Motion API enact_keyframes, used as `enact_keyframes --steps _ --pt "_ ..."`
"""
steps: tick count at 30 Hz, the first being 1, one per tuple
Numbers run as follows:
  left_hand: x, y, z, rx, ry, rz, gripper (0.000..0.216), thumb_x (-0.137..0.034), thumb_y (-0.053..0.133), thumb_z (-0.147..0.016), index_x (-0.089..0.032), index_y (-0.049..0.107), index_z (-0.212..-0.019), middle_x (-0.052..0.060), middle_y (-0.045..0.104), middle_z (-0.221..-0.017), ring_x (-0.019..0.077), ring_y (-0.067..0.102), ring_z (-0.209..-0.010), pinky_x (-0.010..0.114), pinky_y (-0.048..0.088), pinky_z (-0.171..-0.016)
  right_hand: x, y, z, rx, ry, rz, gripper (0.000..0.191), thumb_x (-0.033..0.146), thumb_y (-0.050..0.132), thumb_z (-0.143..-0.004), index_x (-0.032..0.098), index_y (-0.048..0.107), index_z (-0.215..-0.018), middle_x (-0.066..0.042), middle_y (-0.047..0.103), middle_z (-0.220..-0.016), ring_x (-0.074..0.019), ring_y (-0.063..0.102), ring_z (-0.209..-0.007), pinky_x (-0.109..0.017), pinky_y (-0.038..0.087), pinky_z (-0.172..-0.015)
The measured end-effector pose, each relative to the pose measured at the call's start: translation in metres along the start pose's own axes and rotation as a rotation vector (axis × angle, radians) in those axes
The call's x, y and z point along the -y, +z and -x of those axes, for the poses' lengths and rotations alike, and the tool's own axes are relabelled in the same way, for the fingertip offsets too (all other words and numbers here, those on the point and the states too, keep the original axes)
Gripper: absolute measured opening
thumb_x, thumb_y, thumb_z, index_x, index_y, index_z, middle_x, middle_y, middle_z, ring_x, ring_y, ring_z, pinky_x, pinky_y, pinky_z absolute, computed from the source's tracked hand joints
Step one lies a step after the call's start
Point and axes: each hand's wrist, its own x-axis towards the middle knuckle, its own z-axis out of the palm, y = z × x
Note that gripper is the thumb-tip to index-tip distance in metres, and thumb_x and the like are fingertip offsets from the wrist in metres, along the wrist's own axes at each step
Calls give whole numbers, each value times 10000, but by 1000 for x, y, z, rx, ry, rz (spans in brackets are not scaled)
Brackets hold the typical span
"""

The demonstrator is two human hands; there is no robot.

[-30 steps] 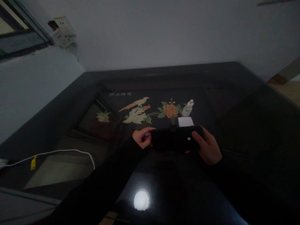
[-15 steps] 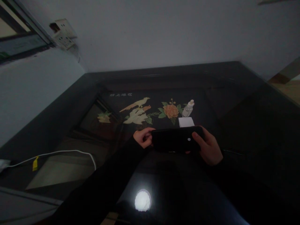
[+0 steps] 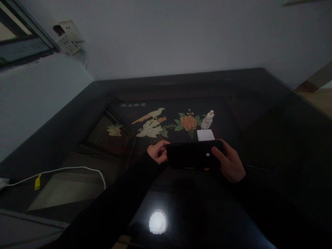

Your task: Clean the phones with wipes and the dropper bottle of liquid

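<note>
A dark phone [image 3: 190, 155] lies sideways between both hands over the table [image 3: 246, 86]. The left hand [image 3: 157, 152] has its fingers curled closed at one end; the right hand [image 3: 231, 163] grips the other, thumb across the front beside a small round icon [image 3: 208, 155]. Just beyond sit a white block [image 3: 205, 135] and an upright dropper bottle [image 3: 207, 120]. A white cable [image 3: 70, 168] curves at far left.
</note>
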Motion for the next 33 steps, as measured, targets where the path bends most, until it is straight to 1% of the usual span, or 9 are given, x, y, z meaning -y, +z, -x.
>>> enact_keyframes --steps 3,7,10,14,20,24,28,31,33 --pt "-2 0 1 -18 -18 18 261 -198 432 -699 -146 572 -914 -73 520 -471 43 427 -422 143 300 -465 0 1 0 9 23 -49 241 396 617 -741 238 567 -916 5 591 -765 -160 555 -609 -257 499 -410" --pt "-3 2 0 -48 -48 94 236 -204 446 -716 -146 579 -902 -75 521 -445 42 444 -394 144 292 -437 0 0 -1 0 -12 -31 221 377 617 -751 224 574 -905 10 563 -705 -142 543 -596 -270 521 -495" --pt "-1 4 -1 -47 -102 253 223 -237 471 -729 -144 568 -907 -72 527 -452 54 485 -390 152 332 -435 0 -2 -2 -6 -35 10 220 379 618 -749 215 573 -888 8 548 -692 -137 534 -592 -257 513 -489" --pt "3 6 -1 32 -158 478 250 -295 507 -733 -149 529 -935 -71 541 -488 83 545 -413 174 394 -443 0 -3 -1 3 28 -80 238 383 631 -734 218 564 -891 14 535 -675 -141 542 -570 -236 489 -412" --pt "4 5 -4 -14 -70 370 200 -242 492 -737 -136 540 -899 -83 517 -482 41 487 -412 146 316 -432 4 2 -2 -11 97 -165 278 383 662 -700 225 563 -907 5 579 -745 -146 564 -567 -252 497 -400" --pt "5 7 -4 -39 -99 311 271 -273 490 -768 -133 560 -990 -65 554 -494 59 526 -415 163 380 -441 1 3 -1 -33 66 -154 258 391 653 -711 226 552 -881 16 565 -701 -150 564 -565 -260 500 -429" --pt "8 15 1 100 -232 637 470 -395 513 -779 -140 445 -1168 -23 602 -603 146 649 -564 228 499 -483 -4 0 -1 -85 -67 -24 222 405 601 -758 228 544 -880 7 583 -735 -174 570 -655 -292 506 -531" --pt "10 22 6 190 -278 835 609 -279 599 -715 -159 315 -1240 -32 590 -637 215 683 -674 248 527 -519 -4 -3 -1 -125 -139 106 224 421 583 -770 223 551 -870 9 576 -714 -168 546 -644 -284 479 -557" --pt "10 25 8 166 -271 852 594 -161 607 -662 -154 354 -1199 -43 577 -623 221 684 -679 228 524 -531 -1 -4 0 -139 -151 175 223 428 585 -767 219 557 -837 14 568 -688 -157 523 -614 -266 451 -543"
